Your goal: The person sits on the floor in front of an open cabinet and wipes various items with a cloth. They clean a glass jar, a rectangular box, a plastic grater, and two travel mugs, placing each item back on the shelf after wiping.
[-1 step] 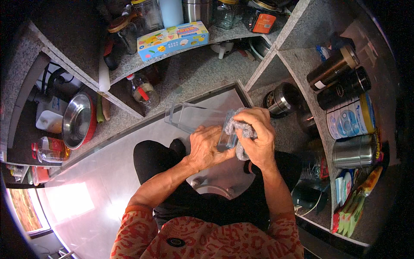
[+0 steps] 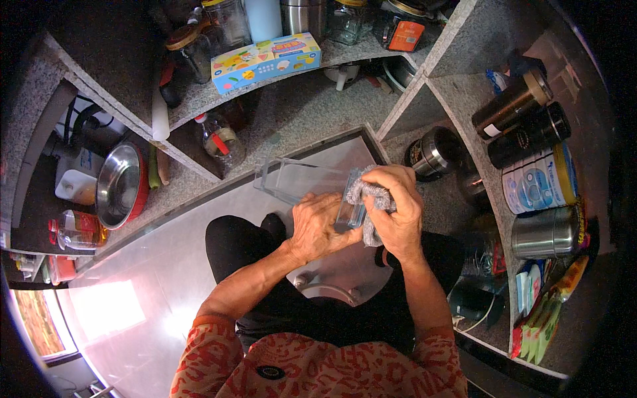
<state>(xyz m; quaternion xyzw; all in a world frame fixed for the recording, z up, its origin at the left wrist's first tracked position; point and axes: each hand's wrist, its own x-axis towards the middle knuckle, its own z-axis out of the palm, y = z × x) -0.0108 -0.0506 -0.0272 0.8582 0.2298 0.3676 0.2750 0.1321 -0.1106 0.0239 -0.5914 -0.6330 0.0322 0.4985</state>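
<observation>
A long, clear plastic bin (image 2: 306,176) is held over my lap, its see-through walls slanting up toward the left. My left hand (image 2: 315,227) is closed on its near side, with the thumb stretched along the lower right end. A grey, fluffy cloth (image 2: 369,194) is bunched in my right hand (image 2: 403,211), fingers and thumb wrapped around it. The cloth presses against the right end of the bin. My fingers partly hide that end, so the contact inside it cannot be made out.
Granite-look shelves curve around me. Ahead stand jars and a colourful box (image 2: 267,63), with an oil bottle (image 2: 222,140) below. At left are a red-sided metal bowl (image 2: 121,186) and another bottle (image 2: 78,229). Flasks (image 2: 531,136) and a large tin (image 2: 541,180) fill the right shelf.
</observation>
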